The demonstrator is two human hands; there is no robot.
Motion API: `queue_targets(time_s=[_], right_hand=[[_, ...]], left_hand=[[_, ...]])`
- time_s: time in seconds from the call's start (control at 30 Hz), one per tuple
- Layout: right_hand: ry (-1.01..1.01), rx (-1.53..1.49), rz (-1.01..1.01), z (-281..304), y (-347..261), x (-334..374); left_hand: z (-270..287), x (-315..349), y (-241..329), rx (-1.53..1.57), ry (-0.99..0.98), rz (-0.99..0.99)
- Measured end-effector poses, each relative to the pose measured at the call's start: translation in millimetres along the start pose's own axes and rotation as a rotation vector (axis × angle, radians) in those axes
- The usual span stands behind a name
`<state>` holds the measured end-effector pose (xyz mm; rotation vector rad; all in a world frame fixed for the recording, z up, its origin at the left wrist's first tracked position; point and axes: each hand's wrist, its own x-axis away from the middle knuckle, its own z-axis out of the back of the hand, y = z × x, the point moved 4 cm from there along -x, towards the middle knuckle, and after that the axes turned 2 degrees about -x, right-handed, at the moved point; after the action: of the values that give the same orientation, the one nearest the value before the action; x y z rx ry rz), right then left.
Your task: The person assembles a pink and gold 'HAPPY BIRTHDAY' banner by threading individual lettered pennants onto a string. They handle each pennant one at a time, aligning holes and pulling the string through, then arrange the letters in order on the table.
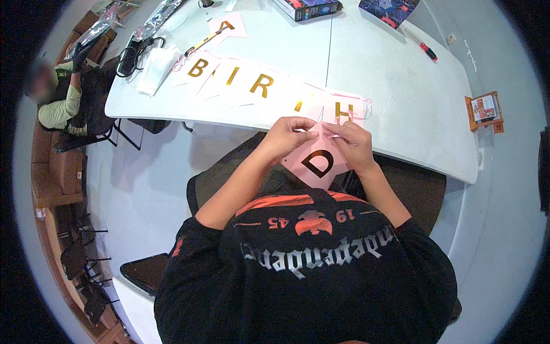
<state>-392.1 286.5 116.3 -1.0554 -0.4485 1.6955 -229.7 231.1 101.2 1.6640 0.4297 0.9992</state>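
A pink banner card with one large gold letter hangs tilted just off the table's near edge. My left hand pinches its upper corner between thumb and fingers. Close beside it, my right hand is closed on the same corner; any ribbon between the fingertips is too small to make out. Beyond my hands, a row of pale banner cards with gold letters lies across the table, partly overlapping. The nearest card lies just past my right fingers, with pink ribbon at its side.
On the white table lie another lettered card, a yellow cutter, a red-handled screwdriver, plastic bags, black cable and two dark boxes. A person sits at the left. An orange holder stands right.
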Motion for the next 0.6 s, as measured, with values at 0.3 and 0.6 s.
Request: queue_targets(time_s=[0.3,0.6], right_hand=[[-0.086,0.019,0.031,0,-5,-5],[-0.187,-0.02,0.037,-3,6,-3]], left_hand=[[1,-5,-11,0.151,-0.044,0.035],[-2,-8,-26,0.202,-0.033,0.039]])
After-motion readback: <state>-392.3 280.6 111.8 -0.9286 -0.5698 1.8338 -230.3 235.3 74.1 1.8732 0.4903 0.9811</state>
